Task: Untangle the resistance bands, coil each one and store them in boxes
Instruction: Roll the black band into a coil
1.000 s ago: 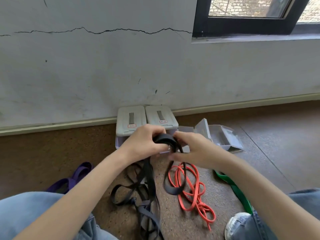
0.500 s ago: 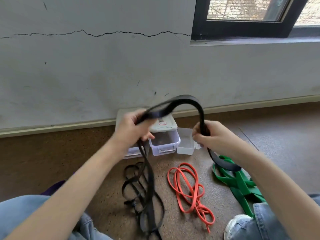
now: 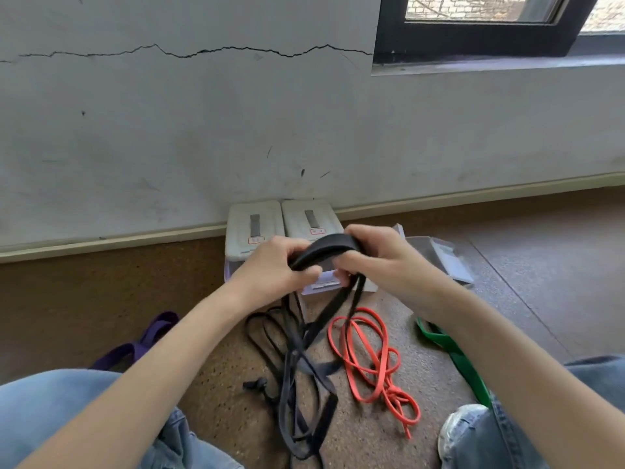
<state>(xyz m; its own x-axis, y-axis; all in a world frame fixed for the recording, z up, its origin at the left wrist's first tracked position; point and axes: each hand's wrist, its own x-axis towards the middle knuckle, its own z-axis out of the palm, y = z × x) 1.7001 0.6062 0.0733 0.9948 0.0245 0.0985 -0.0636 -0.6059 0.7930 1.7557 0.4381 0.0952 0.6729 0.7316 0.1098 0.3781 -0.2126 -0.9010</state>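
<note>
Head view: both forearms reach forward over the brown speckled floor [image 3: 389, 445]. The left hand [image 3: 270, 269] and right hand [image 3: 378, 258] meet knuckles up, fingers curled, pinching a short arch of the wide black rubber resistance band [image 3: 324, 250] between them; its tails hang to the floor. One orange band [image 3: 368, 353], one green band [image 3: 453, 353] and one purple band [image 3: 148, 336] lie there. Two lidded grey plastic boxes [image 3: 253, 228] stand at the wall edge, one open clear box [image 3: 449, 258] beside them.

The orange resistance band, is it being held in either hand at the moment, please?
No, the orange resistance band lies loose on the floor while both hands grip the black resistance band.
</note>
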